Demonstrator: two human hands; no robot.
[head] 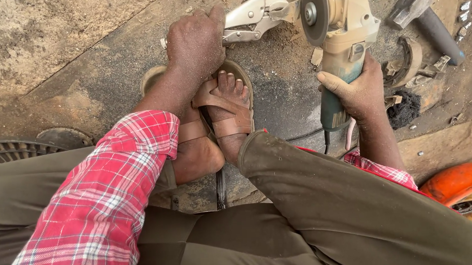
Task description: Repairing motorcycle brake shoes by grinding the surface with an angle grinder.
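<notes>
Dusty concrete floor (50, 40), filings scattered. Your left hand (195, 42) was clenched around the handles of the locking pliers (251, 17), their long axis running rightward, jaws toward the disc. Your right hand (356, 89) was wrapped tight on the angle grinder (339, 28), disc up, just right of the jaws. Sandalled foot (229, 103) below. Hammer (425, 12) lay far right.

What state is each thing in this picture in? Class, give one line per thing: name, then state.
left hand: closed on the locking pliers' handle
locking pliers: jaws clamped shut, held level
right hand: gripping the grinder's body
angle grinder: held upright, disc beside the pliers' jaws; spinning cannot be told
hammer: lying on the ground, untouched
sandals: worn, feet together
</notes>
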